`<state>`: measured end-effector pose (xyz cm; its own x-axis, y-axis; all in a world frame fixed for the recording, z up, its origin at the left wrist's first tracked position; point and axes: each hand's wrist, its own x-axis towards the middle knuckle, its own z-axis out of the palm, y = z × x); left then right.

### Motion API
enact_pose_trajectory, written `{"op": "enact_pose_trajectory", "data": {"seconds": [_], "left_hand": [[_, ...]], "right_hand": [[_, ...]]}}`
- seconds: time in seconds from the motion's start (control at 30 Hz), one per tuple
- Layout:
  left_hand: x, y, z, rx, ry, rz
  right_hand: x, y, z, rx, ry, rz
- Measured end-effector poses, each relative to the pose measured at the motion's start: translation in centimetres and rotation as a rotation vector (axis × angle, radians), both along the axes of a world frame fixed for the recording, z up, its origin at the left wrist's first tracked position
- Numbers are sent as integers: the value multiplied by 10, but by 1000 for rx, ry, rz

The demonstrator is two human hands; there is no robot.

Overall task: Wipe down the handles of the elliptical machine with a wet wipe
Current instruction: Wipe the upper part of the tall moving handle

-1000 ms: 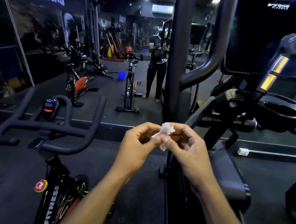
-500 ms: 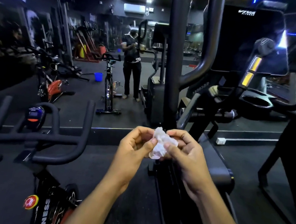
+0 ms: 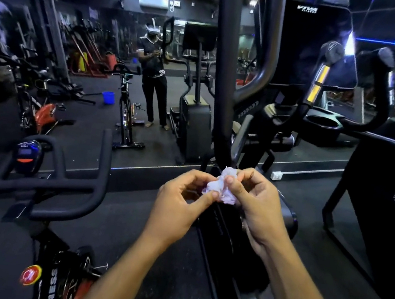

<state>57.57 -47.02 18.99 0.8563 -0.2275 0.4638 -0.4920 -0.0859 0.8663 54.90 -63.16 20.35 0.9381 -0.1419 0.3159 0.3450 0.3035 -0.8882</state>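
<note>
Before the elliptical machine (image 3: 227, 83), left hand (image 3: 181, 207) and right hand (image 3: 256, 207) both pinch the crumpled wet wipe (image 3: 221, 190); handles (image 3: 324, 73) untouched, wiping not yet begun.

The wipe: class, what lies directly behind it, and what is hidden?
Behind the wipe, pinched by the left hand and right hand, stands the elliptical's black upright bar. The bar's foot and joint are covered.

Crumpled white paper-like wet wipe (image 3: 221, 187); glossy black handle (image 3: 224, 77)
</note>
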Motion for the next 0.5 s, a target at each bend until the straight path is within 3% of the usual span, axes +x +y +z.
{"op": "enact_pose_trajectory", "data": {"seconds": [0.27,0.5], "left_hand": [[-1,0,8,-221,131,21],[-2,-8,7,-154,100,-192]], "right_hand": [[1,-1,-4,-190,-42,-93],[4,-4,2,-276,-104,-164]]}}
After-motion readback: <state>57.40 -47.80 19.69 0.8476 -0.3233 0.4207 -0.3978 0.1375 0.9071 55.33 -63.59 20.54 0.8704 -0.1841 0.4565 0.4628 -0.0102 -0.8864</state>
